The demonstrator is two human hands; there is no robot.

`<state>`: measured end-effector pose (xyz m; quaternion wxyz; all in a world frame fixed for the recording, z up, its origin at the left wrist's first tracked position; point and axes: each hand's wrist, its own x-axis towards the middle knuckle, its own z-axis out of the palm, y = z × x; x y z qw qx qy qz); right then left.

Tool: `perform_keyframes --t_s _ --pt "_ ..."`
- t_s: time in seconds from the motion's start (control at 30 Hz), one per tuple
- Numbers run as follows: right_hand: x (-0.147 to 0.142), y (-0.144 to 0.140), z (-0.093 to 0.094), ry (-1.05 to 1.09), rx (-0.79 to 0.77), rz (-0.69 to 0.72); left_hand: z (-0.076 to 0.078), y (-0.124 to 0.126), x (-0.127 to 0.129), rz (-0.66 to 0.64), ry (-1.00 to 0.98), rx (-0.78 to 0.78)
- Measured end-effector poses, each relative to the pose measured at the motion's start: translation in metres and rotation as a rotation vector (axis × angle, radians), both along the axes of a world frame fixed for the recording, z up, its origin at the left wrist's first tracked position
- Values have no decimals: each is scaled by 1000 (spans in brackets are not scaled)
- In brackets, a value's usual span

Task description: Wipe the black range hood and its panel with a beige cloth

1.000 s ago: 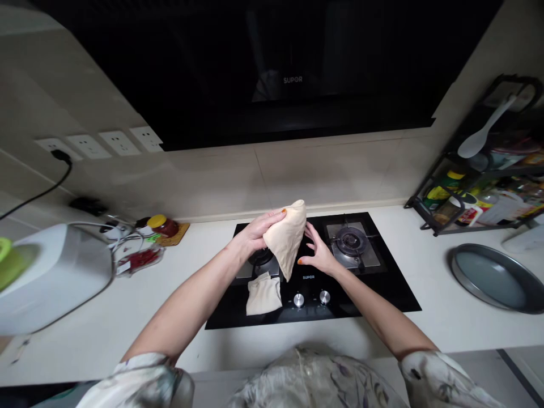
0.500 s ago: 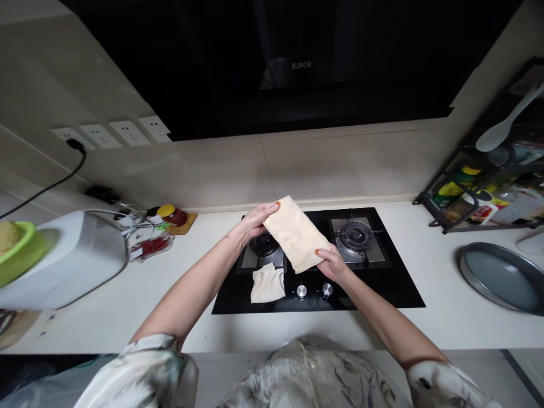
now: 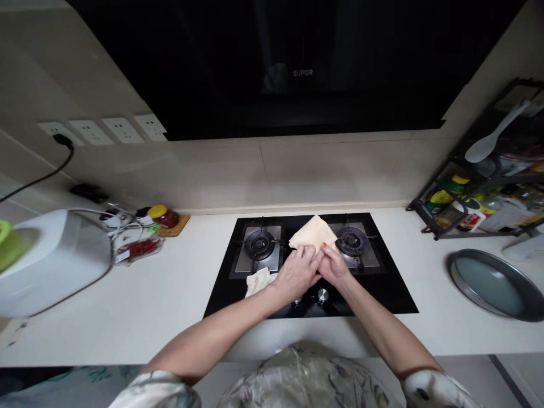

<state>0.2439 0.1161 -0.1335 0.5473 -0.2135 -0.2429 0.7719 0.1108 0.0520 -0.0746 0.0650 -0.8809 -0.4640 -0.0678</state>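
- Pinching the cloth [image 3: 313, 231], the right hand [image 3: 334, 266] held it over the hob [image 3: 385, 286], between burners [image 3: 260, 245]; fingers nearly closed, undersides hidden.
- Left hand [image 3: 300, 266] overlapped the near edge, fingers bent; grip could not be told.
- Left forearm [image 3: 238, 317] partly hid a second cloth [image 3: 258, 281].

Left hand [image 3: 298, 267] lies just beside right hand [image 3: 334, 266], forearms [image 3: 232, 318] angled inward.

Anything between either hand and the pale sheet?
Nothing visible. The right hand has its thumb on the sheet at its near edge; the left hand is right at that edge too. The other pale piece lies off to the left, beside the left forearm.
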Motion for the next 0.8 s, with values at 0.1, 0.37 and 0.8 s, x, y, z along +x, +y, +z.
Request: perform_keyframes --t_s 0.1,0.37,0.8 --pt "11 2 4 -44 -11 -58 -12 -13 -4 -119 -85 2" --pt "22 1 15 -79 -2 39 -32 -16 -27 -181 -644 131" --pt "34 26 4 -331 -118 181 -20 22 -48 324 -1982 -826"
